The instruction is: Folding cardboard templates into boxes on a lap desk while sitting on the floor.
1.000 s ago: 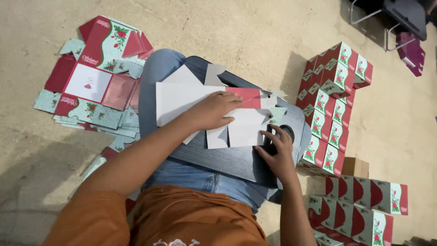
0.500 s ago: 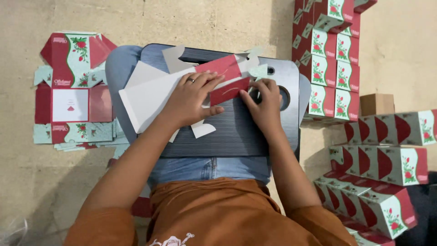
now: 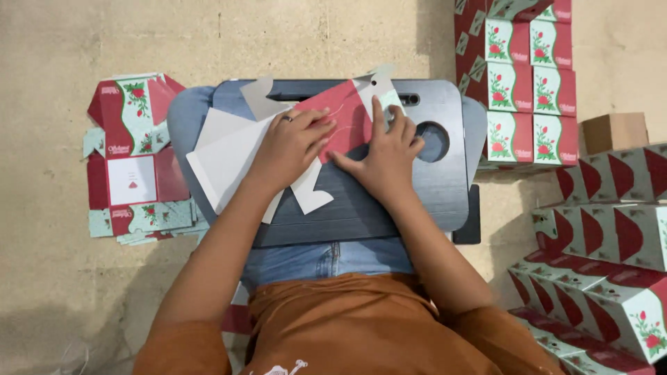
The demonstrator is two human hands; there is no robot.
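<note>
Biggest thing first: stacks of folded red/mint rose-print boxes (image 3: 531, 83) fill the far right and near right of the floor, w/ one plain brown carton (image 3: 615, 132) wedged btwn them. On the left, a pile of flat unfolded blanks (image 3: 132, 163) sits on the floor, well apart from the hands.

Middle: dark lap desk (image 3: 410, 201) across the person's knees. On it lies the box blank (image 3: 278, 149) being worked, white inside face up on the left, red flap (image 3: 344, 114) folded over toward the far right. Long axis runs diagonal, near-left to far-right, so it sits right under both hands, not off to a side.

Left hand (image 3: 292, 142): flat, fingers spread, pressing down where white panel meets red flap. Not gripping, just pinning. Small ring on it.

Right hand (image 3: 385, 149): also mostly flat and open, index finger stretched out along the far-right edge of the red flap, palm on the desk just beside it. Right one's nearer the flap's free end, left's nearer the big white panel.
</note>
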